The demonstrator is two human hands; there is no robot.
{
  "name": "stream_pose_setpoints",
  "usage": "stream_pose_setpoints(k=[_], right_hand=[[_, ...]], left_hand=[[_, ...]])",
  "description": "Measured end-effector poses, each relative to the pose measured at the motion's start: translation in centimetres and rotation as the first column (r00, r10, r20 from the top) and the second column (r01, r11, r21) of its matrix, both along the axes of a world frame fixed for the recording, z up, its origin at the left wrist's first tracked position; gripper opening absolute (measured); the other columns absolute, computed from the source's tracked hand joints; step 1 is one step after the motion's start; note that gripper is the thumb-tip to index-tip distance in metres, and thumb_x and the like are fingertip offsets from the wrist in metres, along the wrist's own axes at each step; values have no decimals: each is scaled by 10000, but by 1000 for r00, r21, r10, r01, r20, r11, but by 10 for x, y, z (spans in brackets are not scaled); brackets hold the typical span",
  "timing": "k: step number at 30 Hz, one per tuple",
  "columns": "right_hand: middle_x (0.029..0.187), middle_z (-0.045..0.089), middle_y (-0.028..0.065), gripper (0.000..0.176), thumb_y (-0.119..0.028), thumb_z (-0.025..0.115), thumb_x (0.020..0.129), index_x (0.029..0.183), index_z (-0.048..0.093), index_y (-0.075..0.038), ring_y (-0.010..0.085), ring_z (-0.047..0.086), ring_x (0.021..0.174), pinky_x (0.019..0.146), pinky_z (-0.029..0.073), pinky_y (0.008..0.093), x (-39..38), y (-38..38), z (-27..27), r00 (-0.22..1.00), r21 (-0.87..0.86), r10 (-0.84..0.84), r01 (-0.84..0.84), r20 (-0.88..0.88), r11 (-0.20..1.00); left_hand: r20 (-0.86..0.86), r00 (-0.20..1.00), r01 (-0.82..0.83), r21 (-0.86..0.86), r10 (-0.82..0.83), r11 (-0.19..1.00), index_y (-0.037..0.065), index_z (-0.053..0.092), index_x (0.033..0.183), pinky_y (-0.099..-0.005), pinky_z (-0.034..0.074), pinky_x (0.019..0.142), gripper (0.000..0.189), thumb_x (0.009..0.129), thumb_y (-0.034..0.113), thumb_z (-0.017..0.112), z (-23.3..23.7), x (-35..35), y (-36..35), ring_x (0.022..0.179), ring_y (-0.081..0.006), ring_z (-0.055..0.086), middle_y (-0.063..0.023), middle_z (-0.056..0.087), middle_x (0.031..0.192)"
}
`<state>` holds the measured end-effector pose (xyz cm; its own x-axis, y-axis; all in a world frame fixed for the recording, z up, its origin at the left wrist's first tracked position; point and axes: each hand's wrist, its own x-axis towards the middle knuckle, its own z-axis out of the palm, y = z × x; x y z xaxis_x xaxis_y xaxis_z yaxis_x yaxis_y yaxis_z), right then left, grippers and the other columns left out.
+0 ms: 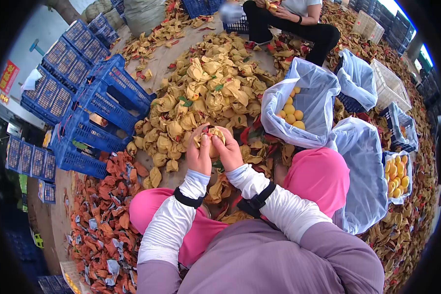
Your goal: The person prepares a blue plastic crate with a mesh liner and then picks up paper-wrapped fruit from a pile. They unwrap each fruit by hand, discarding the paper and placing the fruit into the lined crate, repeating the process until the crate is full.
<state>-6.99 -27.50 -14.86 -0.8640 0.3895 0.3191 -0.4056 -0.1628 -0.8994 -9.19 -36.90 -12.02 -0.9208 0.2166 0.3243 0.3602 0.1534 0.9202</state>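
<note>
Between my knees, my left hand (198, 153) and my right hand (230, 153) are closed around a paper-wrapped fruit (213, 139). The tan wrapper is opened at the top, with its dark red inside showing between my thumbs. Part of the fruit shows orange below the thumbs; the rest is hidden by my fingers. Just beyond my hands lies a big heap of fruit in tan paper bags (201, 105). To the right stands a crate with a pale plastic liner (274, 122), holding several bare yellow-orange fruits (290, 115) that look like peaches.
Blue crates (83, 142) stand stacked on the left, above a pile of orange-red paper (105, 215). Another lined crate (360, 176) sits by my right knee, next to a crate of yellow-orange fruit (397, 176). A person (299, 22) sits at the top, holding something.
</note>
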Motion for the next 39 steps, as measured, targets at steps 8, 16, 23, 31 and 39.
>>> stream_pose_setpoints(k=[8, 16, 23, 31, 39], right_hand=[[977, 582, 81, 275, -288, 381, 941, 1031, 503, -60, 226, 561, 895, 825, 444, 366, -22, 3, -22, 979, -902, 201, -67, 22, 426], [1025, 583, 123, 361, -340, 339, 934, 1058, 497, -41, 270, 561, 926, 854, 436, 399, -33, -6, -33, 951, -989, 306, -80, -38, 127], [866, 583, 81, 317, -338, 409, 928, 1020, 491, -46, 225, 591, 772, 693, 493, 357, -41, 30, -40, 987, -915, 146, -2, 63, 404], [899, 559, 16, 143, -172, 441, 923, 969, 495, -48, 101, 539, 823, 752, 437, 248, -29, 12, -2, 990, -720, 137, -110, -21, 685], [832, 576, 75, 178, -170, 462, 882, 963, 539, -32, 230, 578, 838, 737, 465, 368, -51, 95, -64, 924, 285, -292, 219, 248, 933]], left_hand=[[-53, 992, 126, 208, -117, 970, -17, 534, 943, -330, 263, 1002, 377, 951, 287, 311, 7, 5, 10, 1141, -229, 440, -122, 554, 1082], [130, 989, -16, 574, -72, 819, 85, 311, 496, -286, 355, 735, 454, 916, 227, 410, 18, 4, 9, 753, -179, 498, -47, 437, 558], [330, 941, 94, -49, -72, 994, 22, 497, 732, -197, 397, 535, 328, 860, 315, 567, 7, -15, -9, 539, -80, 479, -2, 502, 631], [207, 975, 133, -240, -84, 962, -21, 506, 1047, -297, 464, 746, 559, 727, 396, 697, -10, -15, -14, 814, -185, 603, -107, 618, 927], [655, 578, 130, 516, -487, 847, 39, 505, 1113, -279, 473, 680, 559, 788, 493, 500, -5, -13, -29, 746, -216, 628, -151, 626, 904]])
